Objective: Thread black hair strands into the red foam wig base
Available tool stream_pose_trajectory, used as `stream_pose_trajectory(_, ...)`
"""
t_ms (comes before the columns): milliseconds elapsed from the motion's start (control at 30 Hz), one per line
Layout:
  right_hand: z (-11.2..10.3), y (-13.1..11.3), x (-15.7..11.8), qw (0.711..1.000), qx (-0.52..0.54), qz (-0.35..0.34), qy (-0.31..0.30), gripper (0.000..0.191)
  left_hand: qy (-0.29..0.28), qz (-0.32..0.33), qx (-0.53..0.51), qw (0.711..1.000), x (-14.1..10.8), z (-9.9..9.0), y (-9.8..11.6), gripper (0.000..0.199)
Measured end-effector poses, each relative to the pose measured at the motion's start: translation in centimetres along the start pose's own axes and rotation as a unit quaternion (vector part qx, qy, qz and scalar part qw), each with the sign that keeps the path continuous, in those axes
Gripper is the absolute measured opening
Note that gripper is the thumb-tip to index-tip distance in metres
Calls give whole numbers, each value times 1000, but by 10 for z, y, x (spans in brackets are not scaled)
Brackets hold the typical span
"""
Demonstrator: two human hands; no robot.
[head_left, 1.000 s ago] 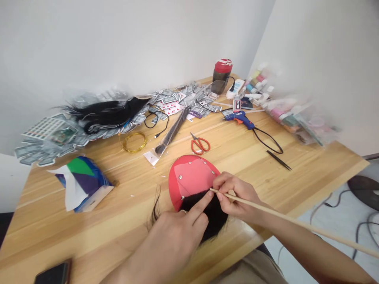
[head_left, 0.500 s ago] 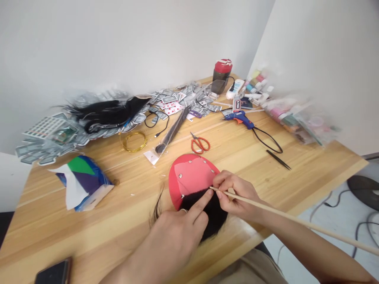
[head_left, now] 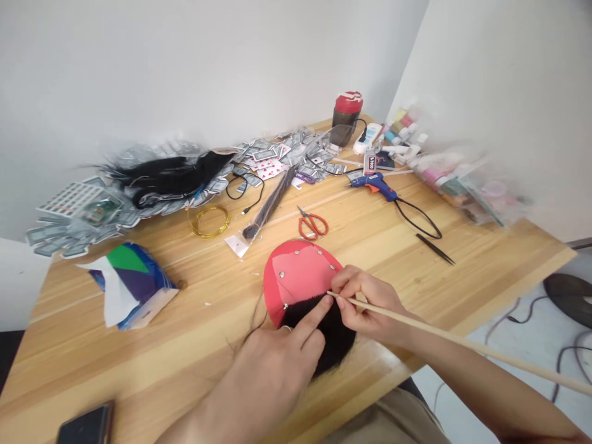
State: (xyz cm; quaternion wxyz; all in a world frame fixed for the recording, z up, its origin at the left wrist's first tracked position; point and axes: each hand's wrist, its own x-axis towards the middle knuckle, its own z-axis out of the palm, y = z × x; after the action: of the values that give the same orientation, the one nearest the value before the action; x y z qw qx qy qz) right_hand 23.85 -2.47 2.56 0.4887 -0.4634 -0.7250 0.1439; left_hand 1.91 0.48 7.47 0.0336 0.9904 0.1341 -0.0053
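Note:
A red rounded form (head_left: 272,296) with a pink patch (head_left: 303,271) and several pins lies in front of me. Black hair (head_left: 340,345) covers its near part, its top edge running along the patch. My left hand (head_left: 282,364) rests on the hair with the index finger stretched out, its tip pressing near that edge; the hand grasps nothing and some fingers are hidden beneath it. Pinched in my right hand (head_left: 370,302) is a long thin wooden stick (head_left: 444,334), its tip touching the hair's edge beside my left fingertip.
Beyond the form lie red-handled scissors (head_left: 313,226), a blue glue gun (head_left: 377,185), black tweezers (head_left: 435,248) and a gold wire coil (head_left: 209,221). A tissue pack (head_left: 139,280) and phone (head_left: 86,425) are at left. Playing cards (head_left: 266,154) and a black hair bundle (head_left: 171,176) fill the back.
Both hands and the stick's tip stay almost in place at the hair's edge. Loose strands left of the form have shifted slightly.

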Motion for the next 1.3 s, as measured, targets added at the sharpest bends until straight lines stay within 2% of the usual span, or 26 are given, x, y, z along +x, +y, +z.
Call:
stream_pose_trajectory(467,1,-1,0,1000,-9,-2,-5,23,3,-3,4,1000,1,0,-1,16)
stream_pose_trajectory(967,1,1,1,993,86,74,10,18,-14,-13,-6,1000,0,-4,-2,16)
stream_pose_trajectory(1300,-9,7,6,974,174,138,-53,15,-5,-16,-8,1000,0,-4,-4,17)
